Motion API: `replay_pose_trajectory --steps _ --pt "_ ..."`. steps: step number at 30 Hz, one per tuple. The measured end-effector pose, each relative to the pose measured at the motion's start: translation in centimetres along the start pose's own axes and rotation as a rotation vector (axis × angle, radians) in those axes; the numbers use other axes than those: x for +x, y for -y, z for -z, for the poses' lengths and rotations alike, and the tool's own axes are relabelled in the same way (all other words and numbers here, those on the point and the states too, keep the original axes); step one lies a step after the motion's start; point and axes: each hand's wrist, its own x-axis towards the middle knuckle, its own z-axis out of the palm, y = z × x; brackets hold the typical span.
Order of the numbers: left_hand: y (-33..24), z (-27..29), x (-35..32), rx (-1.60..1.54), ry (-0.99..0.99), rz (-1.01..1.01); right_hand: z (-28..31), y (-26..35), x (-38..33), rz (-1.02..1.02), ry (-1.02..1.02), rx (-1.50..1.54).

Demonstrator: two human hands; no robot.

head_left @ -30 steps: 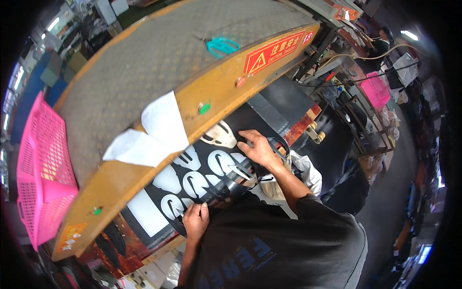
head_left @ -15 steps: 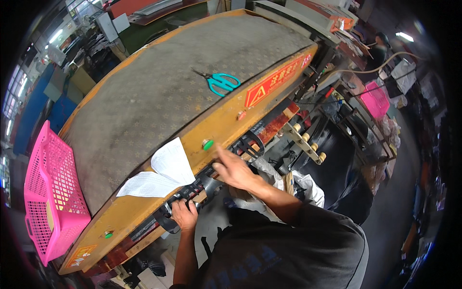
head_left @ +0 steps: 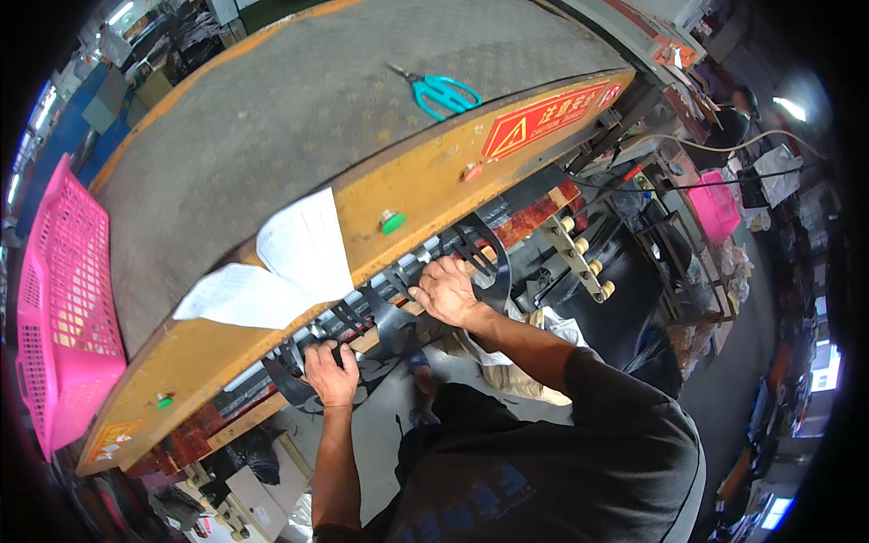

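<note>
At the far left, a pink basket [head_left: 68, 308] stands beside the yellow beam [head_left: 425, 217]; pale things show through its mesh. White paper [head_left: 308, 249] hangs folded over the beam's top edge. Below it, the left hand [head_left: 330, 376] lies on the black sheet [head_left: 391, 333], fingers bent over it and thumb a little apart; whether it pinches the sheet I cannot tell.

The sheet runs along the near side below the beam, bent and drooping between the hands. Shaped openings and narrow strips already show in it, so that part looks cut through. How much lies uncut is hidden by the beam, and no loose cut piece can be made out in either hand.

The right hand [head_left: 445, 290] rests on the sheet farther along, fingers loosely curved, beside a slotted section; its hold is likewise unclear. Above, teal scissors [head_left: 444, 93] lie on the grey top [head_left: 299, 118], untouched. To the right is a bracket with rollers [head_left: 579, 258], well apart from both hands.
</note>
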Motion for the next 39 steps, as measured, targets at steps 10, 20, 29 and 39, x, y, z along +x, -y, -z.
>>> replay_pose_trajectory --steps 10,20,29,39 --pt "-6.0 5.6 -8.7 -0.136 -0.053 -0.138 6.6 2.1 -9.9 -0.158 0.309 0.115" --pt "-14.1 -1.5 -7.4 -0.152 0.327 -0.289 5.6 4.1 -3.9 0.051 0.277 -0.02" --pt "-11.6 0.8 -15.4 -0.05 0.358 -0.387 12.1 3.0 -1.3 -0.399 0.719 0.865" --pt "-14.9 3.0 -15.1 -0.051 0.434 -0.216 19.4 1.0 -3.1 -0.73 0.255 1.39"
